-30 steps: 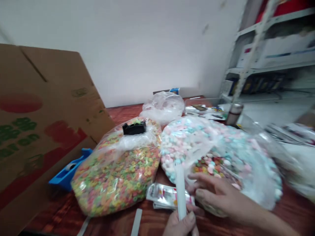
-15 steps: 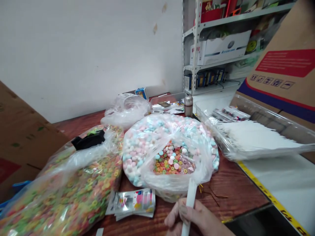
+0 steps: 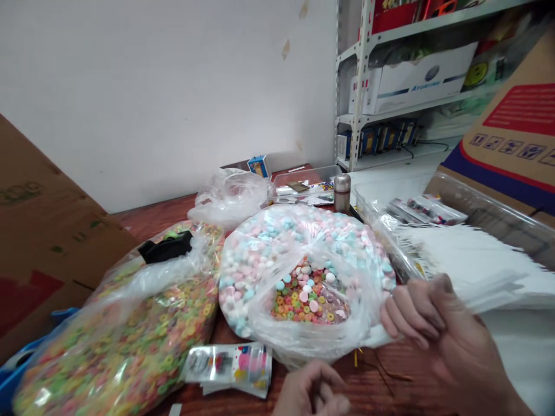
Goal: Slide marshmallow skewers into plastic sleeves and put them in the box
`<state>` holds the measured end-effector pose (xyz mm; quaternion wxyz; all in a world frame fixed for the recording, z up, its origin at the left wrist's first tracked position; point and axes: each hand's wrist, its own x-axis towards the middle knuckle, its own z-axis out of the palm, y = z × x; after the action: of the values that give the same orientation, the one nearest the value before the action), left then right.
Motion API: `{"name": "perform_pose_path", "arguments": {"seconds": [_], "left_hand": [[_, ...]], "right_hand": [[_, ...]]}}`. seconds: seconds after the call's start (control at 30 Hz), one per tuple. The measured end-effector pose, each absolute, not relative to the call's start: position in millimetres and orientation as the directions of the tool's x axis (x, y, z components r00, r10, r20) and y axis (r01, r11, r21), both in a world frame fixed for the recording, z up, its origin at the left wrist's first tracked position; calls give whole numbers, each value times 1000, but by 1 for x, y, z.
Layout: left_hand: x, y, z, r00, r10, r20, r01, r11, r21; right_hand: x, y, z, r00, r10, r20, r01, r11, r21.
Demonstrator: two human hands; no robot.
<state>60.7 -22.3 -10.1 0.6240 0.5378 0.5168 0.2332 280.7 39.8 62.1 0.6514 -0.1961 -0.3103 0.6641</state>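
Note:
My right hand (image 3: 442,329) is closed at the right of the candy bag, by the clear tray's near corner. From its fingers a white plastic spoon (image 3: 378,335) reaches left against the bag's rim; its far end cannot be made out. My left hand (image 3: 310,393) is at the bottom edge, fingers curled, and what it holds, if anything, is hidden. The round clear bag of pastel candies (image 3: 255,254) stands open in front, with ring-shaped cereal (image 3: 288,303) and candies inside its mouth. Beside my left hand lie several printed silver pouches (image 3: 229,367) in a stack.
A large bag of cereal rings (image 3: 143,335) lies left, a black tape dispenser (image 3: 167,247) on it. The clear tray (image 3: 390,260) at right holds white paper slips (image 3: 468,254). A metal flask (image 3: 342,193), crumpled plastic bag (image 3: 234,196) and cardboard boxes (image 3: 56,231) stand around.
My right hand has moved right and up from in front of the bag's mouth, taking the white spoon with it. My left hand has come into view at the bottom. The view has shifted slightly.

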Motion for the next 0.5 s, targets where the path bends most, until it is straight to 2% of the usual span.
{"name": "perform_pose_path", "arguments": {"seconds": [0.03, 0.07, 0.13, 0.17, 0.2, 0.23, 0.33, 0.4, 0.5], "left_hand": [[59, -18, -8, 281, 932, -229, 380, 111, 918], [57, -12, -7, 234, 972, -29, 504, -96, 858], [57, -2, -15, 248, 924, 291, 707, -378, 598], [57, 3, -22, 290, 886, 363, 765, -442, 469], [56, 8, -31, 336, 853, 399, 796, -484, 364], [55, 12, -41, 371, 828, 421, 814, -508, 281], [42, 16, -66, 438, 730, 525, 811, -572, 120], [29, 14, -73, 448, 684, 576, 802, -592, 81], [16, 5, -73, 420, 695, 584, 798, -590, 127]], "right_hand": [[279, 46, 65, -51, 982, 183, -699, 96, -709], [273, 51, 65, -42, 978, 205, -618, 135, -774], [254, 61, 57, -87, 973, 215, -260, 186, -948], [241, 66, 49, -126, 972, 199, -22, 198, -980], [228, 70, 40, -177, 968, 177, 213, 213, -953], [216, 74, 29, -214, 964, 159, 345, 227, -911], [190, 81, -6, -308, 946, 98, 523, 255, -813], [184, 80, -28, -350, 936, 30, 625, 257, -737], [186, 75, -49, -351, 934, -67, 747, 236, -622]]}}
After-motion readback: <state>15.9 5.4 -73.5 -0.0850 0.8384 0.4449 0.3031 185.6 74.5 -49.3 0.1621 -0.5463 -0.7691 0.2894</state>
